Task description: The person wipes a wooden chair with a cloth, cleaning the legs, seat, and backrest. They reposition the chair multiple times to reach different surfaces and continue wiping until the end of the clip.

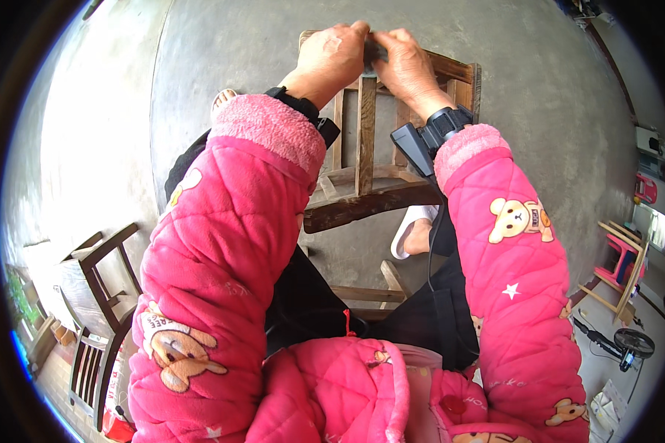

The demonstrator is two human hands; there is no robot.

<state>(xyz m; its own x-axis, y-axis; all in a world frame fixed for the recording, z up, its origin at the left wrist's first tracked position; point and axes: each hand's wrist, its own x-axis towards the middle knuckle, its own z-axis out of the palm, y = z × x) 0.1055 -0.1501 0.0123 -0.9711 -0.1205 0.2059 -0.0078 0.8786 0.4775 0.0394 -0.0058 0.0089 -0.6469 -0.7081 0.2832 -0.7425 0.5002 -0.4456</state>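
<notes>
My left hand (332, 50) and my right hand (407, 63) are close together at the top of the view. Between them they grip a small dark grey rag (374, 53), mostly covered by the fingers. Just beneath it is the end of an upright slat (366, 133) of a wooden chair (374, 205). The chair lies tipped on the floor in front of me, its curved rail nearest my legs and several slats showing. My hands and sleeves hide part of its frame.
Another wooden chair (108, 282) stands at the left. My white slipper (404, 235) is just below the tipped chair. Wooden bars (366, 293) lie between my legs. At the right are a pink plastic stool (612, 263), a wooden frame (632, 277) and a black fan (633, 343) on the concrete floor (537, 99).
</notes>
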